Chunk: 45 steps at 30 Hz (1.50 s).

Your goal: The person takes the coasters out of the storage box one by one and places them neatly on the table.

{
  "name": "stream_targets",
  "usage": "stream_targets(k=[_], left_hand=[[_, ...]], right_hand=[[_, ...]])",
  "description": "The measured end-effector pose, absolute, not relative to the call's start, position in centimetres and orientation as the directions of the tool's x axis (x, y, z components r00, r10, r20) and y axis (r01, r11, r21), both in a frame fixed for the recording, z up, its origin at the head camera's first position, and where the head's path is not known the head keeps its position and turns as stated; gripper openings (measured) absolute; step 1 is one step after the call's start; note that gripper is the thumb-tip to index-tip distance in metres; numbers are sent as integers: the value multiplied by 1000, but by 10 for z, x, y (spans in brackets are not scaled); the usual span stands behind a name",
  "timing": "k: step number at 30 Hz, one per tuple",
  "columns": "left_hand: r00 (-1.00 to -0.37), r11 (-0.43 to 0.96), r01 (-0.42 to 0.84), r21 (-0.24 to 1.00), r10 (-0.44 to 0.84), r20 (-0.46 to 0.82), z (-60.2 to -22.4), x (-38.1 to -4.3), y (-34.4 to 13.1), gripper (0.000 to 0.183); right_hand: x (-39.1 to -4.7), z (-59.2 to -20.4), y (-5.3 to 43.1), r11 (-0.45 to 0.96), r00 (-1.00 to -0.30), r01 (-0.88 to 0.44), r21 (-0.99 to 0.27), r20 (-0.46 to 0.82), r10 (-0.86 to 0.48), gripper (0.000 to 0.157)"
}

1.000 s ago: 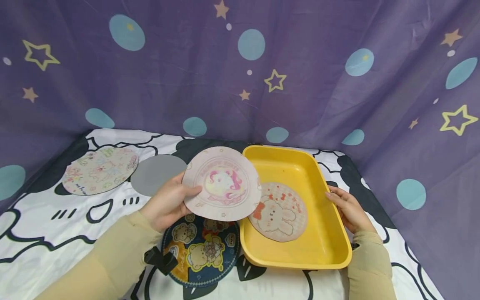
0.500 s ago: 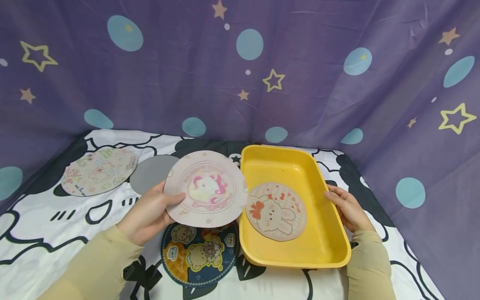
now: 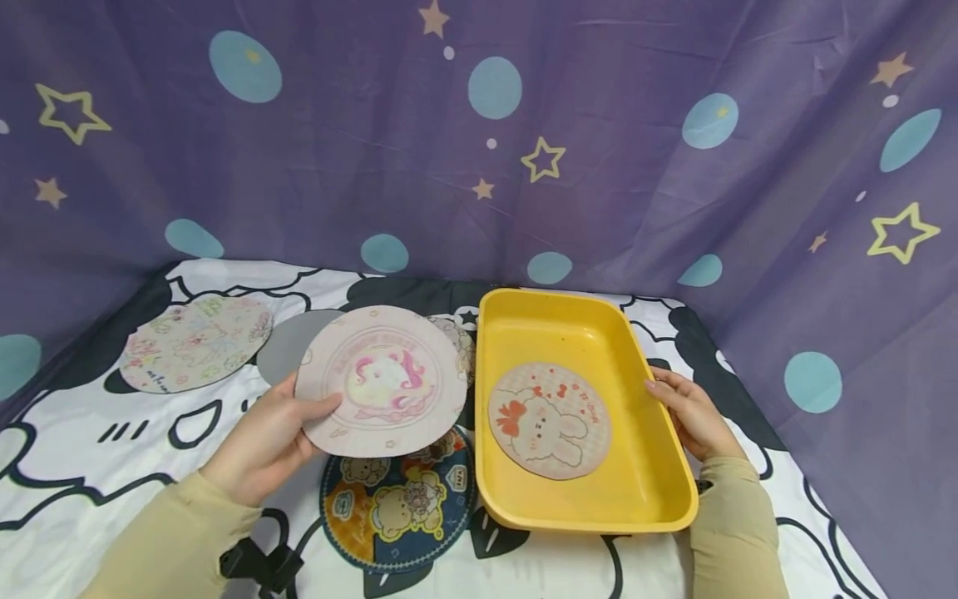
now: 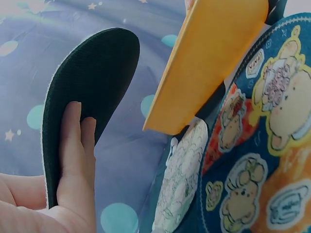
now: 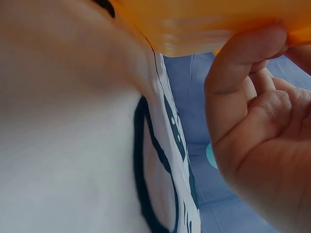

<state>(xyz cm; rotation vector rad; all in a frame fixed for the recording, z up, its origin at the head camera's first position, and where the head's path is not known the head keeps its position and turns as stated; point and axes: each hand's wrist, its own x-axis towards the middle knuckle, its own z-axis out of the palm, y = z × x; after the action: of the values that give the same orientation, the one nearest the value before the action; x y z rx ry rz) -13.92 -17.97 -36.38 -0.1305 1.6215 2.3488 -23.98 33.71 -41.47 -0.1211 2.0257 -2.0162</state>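
My left hand point(image 3: 262, 437) pinches the left edge of a round pale-pink mouse pad point(image 3: 385, 387) with a unicorn print, thumb on top. Its dark underside point(image 4: 97, 68) shows in the left wrist view, with fingers lying flat along it. The pad is held above the table, partly over a dark-blue round mouse pad point(image 3: 404, 520) with bear pictures. My right hand point(image 3: 696, 420) holds the right rim of a yellow plastic tray point(image 3: 644, 491); the right wrist view shows its curled fingers against the tray's side. Inside the tray, a round bunny mouse pad point(image 3: 550, 424) lies face up.
Farther left lie a round doodle-print mouse pad point(image 3: 196, 345) and a plain grey round pad point(image 3: 288, 341), partly covered. Another patterned round pad point(image 3: 462, 341) peeks out behind the unicorn one. A purple curtain point(image 3: 337, 150) hangs behind the cartoon-print cloth point(image 3: 142, 466).
My left hand has carried the unicorn mouse pad leftward and slightly down, away from the tray. A patterned pad behind it has come into view. My right hand stays at the tray's rim.
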Motion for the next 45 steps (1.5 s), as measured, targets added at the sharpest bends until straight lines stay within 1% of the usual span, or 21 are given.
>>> stream_targets(k=[7, 11, 15, 21, 31, 41, 45], left_hand=[[-957, -360, -288, 887, 149, -251, -377, -133, -193, 64], [-959, -373, -281, 884, 137, -247, -382, -129, -201, 53], [-963, -407, -270, 872, 129, -238, -387, -126, -209, 43], [-963, -423, -269, 866, 114, -243, -391, -123, -221, 46], [-962, -473, -265, 840, 74, -261, -399, -115, -241, 43], [-969, -507, -237, 829, 67, -236, -408, -108, -259, 42], [-974, -508, -219, 833, 68, -215, -413, -105, -266, 41]], right_hand=[[-242, -416, 333, 36, -959, 133, -990, -138, -247, 30], [-243, -416, 332, 52, -958, 131, -990, -140, -250, 33], [-243, -416, 332, 51, -959, 137, -989, -146, -242, 31], [-242, -416, 333, 45, -962, 141, -989, -148, -230, 28], [-241, -417, 334, 53, -961, 151, -987, -160, -226, 31], [-238, -416, 334, 40, -959, 164, -986, -169, -229, 35], [-237, -416, 335, 34, -958, 156, -987, -159, -236, 34]])
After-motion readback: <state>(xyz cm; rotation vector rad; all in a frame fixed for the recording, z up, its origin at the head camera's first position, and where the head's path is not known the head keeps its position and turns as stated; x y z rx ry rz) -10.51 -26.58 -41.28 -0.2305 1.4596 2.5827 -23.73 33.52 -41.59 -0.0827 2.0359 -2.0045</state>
